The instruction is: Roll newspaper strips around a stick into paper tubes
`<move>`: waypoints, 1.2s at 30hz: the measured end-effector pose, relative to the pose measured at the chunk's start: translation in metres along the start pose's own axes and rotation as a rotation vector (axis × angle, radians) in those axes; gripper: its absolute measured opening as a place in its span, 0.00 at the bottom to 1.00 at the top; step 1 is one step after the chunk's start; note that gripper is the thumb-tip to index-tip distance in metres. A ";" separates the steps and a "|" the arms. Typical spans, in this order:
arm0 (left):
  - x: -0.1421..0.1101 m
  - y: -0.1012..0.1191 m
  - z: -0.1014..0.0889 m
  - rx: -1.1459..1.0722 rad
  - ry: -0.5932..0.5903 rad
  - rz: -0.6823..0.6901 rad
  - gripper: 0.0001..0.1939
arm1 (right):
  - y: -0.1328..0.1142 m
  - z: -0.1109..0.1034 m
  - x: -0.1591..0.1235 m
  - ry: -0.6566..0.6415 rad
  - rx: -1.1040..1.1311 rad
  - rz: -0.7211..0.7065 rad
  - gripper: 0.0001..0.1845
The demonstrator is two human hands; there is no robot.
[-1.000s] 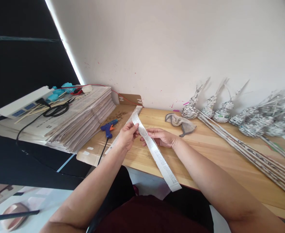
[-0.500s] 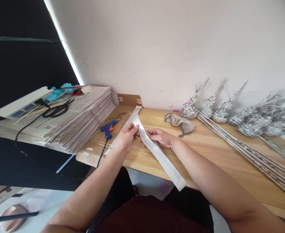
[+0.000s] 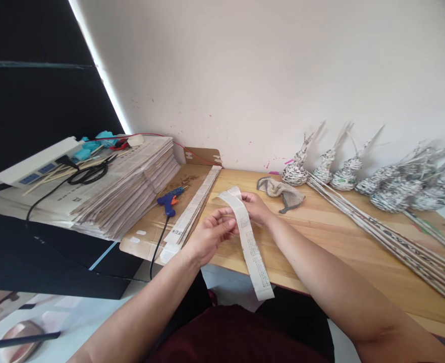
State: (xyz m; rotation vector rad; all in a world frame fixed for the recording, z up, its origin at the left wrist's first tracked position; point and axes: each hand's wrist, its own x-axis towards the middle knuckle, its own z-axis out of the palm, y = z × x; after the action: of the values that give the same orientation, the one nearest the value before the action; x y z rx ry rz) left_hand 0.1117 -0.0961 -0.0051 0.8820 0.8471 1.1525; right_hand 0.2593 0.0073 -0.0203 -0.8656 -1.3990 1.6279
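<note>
A long newspaper strip (image 3: 249, 242) hangs from my right hand down past the table's front edge, its upper end bent over to the left. My right hand (image 3: 256, 207) is closed on it near the top, some fingers hidden behind the paper. On its left side my left hand (image 3: 217, 234) has its fingers curled, thumb and fingertips at the paper's edge; part of the fingertips is covered by the strip. More newspaper strips (image 3: 190, 212) lie in a narrow pile on the cardboard, just left of my hands.
A blue glue gun (image 3: 169, 199) rests on the cardboard (image 3: 139, 233). Beyond it rises a newspaper stack (image 3: 131, 189) bearing a power strip (image 3: 41, 164) and cable. A grey rag (image 3: 281, 191), long paper rods (image 3: 381, 232) and several woven paper pieces (image 3: 295, 173) occupy the right.
The strip has come away from the pile, which now shows uncovered. Its top end has shifted right and toward me. My left hand has moved down and right; my right hand slightly up.
</note>
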 end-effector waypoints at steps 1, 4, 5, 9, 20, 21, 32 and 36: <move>-0.008 -0.002 0.002 0.030 -0.091 -0.010 0.19 | 0.000 -0.001 0.000 0.016 0.016 -0.014 0.15; -0.032 -0.010 0.008 0.129 -0.338 -0.102 0.20 | 0.002 -0.003 0.003 0.081 0.064 -0.046 0.13; -0.038 -0.013 0.009 0.168 -0.375 -0.133 0.20 | 0.003 -0.004 0.004 0.104 0.075 -0.050 0.13; -0.042 -0.021 0.007 0.332 -0.184 -0.060 0.17 | 0.006 -0.002 0.007 0.151 0.058 -0.067 0.14; -0.012 -0.002 0.008 0.229 0.005 0.144 0.19 | 0.001 0.001 0.003 0.089 -0.125 -0.181 0.16; -0.013 -0.003 0.008 0.194 0.021 0.144 0.18 | 0.001 0.000 0.002 0.090 -0.132 -0.184 0.16; 0.004 0.000 -0.011 0.003 0.241 0.121 0.24 | 0.001 0.000 0.000 -0.033 -0.047 -0.076 0.16; 0.008 0.002 -0.008 -0.118 0.311 0.062 0.20 | 0.001 0.001 -0.001 -0.097 0.105 0.018 0.16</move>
State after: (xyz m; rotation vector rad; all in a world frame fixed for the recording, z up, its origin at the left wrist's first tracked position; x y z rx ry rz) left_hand 0.1052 -0.0868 -0.0075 0.6443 0.9972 1.4023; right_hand 0.2589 0.0056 -0.0215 -0.7493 -1.3610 1.7613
